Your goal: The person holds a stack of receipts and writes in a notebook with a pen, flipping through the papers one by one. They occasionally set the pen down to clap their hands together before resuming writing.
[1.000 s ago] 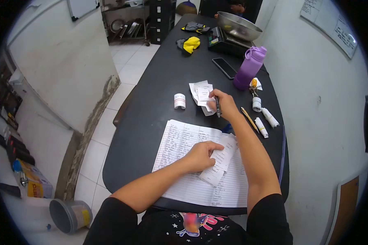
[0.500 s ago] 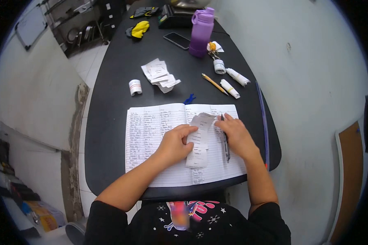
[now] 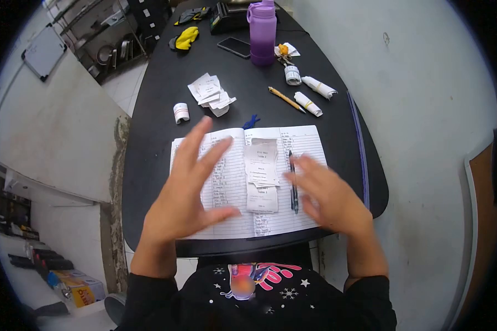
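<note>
Half a second ago both my hands were pressed down on the slips and the pen was under my right one; now both are lifted off the page and the slips lie flat by themselves. My left hand [image 3: 185,190] is up over the left page of the notebook [image 3: 309,144], fingers spread wide and holding nothing; my right hand [image 3: 330,197] is over the near right corner, a bit blurred but also splayed and empty. The receipt slips [image 3: 261,174] sit in a strip down the middle of the notebook, just right of the fold, one overlapping the next; the pen [image 3: 292,185] lies on the right page right beside them, pointing near to far, close to my right fingertips, though I can't tell if they touch it.

The notebook is open at the near edge of the black table [image 3: 154,127]. Farther out there's a loose pile of receipts [image 3: 210,92] with a small paper roll [image 3: 180,112] to its left; a pencil [image 3: 286,100] and a couple of rolled papers [image 3: 308,103] are off to the far right; the purple bottle [image 3: 262,28] and a phone [image 3: 234,47] are at the far end.
</note>
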`<state>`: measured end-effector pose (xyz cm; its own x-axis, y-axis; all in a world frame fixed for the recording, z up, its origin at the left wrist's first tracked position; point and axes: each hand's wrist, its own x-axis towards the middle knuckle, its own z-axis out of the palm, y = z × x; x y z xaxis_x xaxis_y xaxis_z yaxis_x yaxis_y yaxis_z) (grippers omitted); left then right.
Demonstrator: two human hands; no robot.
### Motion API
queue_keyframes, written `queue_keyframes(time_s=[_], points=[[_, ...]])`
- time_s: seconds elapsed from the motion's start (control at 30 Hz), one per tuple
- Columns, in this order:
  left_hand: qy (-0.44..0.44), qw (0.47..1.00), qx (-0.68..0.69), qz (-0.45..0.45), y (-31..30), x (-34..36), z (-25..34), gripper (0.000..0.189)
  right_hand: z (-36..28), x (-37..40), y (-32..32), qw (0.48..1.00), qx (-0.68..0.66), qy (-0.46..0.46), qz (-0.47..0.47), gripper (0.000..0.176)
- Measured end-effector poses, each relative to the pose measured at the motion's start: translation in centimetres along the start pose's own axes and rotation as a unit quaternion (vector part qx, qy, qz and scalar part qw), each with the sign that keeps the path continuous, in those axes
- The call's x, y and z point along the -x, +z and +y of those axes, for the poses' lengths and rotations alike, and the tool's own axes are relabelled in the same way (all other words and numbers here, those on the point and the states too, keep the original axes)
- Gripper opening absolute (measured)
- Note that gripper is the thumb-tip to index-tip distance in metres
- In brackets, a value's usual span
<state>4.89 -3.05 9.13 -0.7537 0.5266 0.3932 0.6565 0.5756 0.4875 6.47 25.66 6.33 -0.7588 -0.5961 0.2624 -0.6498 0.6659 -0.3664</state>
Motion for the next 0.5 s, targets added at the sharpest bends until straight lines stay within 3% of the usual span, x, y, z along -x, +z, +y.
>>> queue_keyframes(time_s=[0.17,0.2,0.27,0.3,0.33,0.5], points=[[0.123,0.953,0.163,-0.225,2.7,-0.2,5.3,0.096,-6.3,-0.6,0.2,0.951,-0.123,-0.209,-0.190,0.022],[0.111,0.940,0.231,-0.226,3.8,0.4,5.5,0.094,-7.2,-0.2,1.3,0.949,-0.156,-0.243,-0.129,0.016],[0.089,0.901,0.362,-0.222,5.1,1.5,5.9,0.089,-7.6,0.1,0.4,0.923,-0.070,-0.320,-0.204,0.015],[0.109,0.914,0.330,-0.211,5.1,2.1,6.0,0.085,-8.0,0.1,-0.3,0.903,-0.025,-0.355,-0.239,0.015],[0.129,0.925,0.297,-0.200,4.5,2.4,6.5,0.080,-8.8,-0.1,-0.7,0.881,0.095,-0.430,-0.173,0.016],[0.208,0.933,0.267,-0.119,4.6,3.6,7.3,0.060,-10.6,0.5,-1.0,0.855,0.148,-0.485,-0.111,0.016]])
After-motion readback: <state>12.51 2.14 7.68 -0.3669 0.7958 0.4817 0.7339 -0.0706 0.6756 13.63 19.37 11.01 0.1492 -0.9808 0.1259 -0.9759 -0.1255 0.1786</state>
